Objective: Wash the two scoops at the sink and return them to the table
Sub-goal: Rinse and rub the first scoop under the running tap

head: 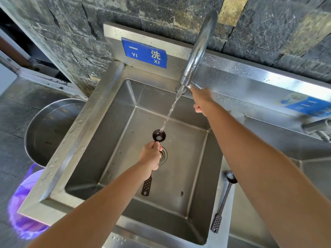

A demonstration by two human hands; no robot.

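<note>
Steel sink (75, 133), stone wall behind. Our left grip (150, 154) clasps the first scoop (159, 135) by its handle, bowl under the stream (170, 111). Our right grip (201, 101) is at the tap lever (195, 85), blurred, so we can't tell closure. On the right rim lies the second scoop (223, 203). We should tilt the bowl to flush residue and keep flow moderate.

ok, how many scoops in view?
2. One scoop in the left hand, bowl under the running water; the second scoop lies on the sink rim right of the basin. None look hidden.
</note>
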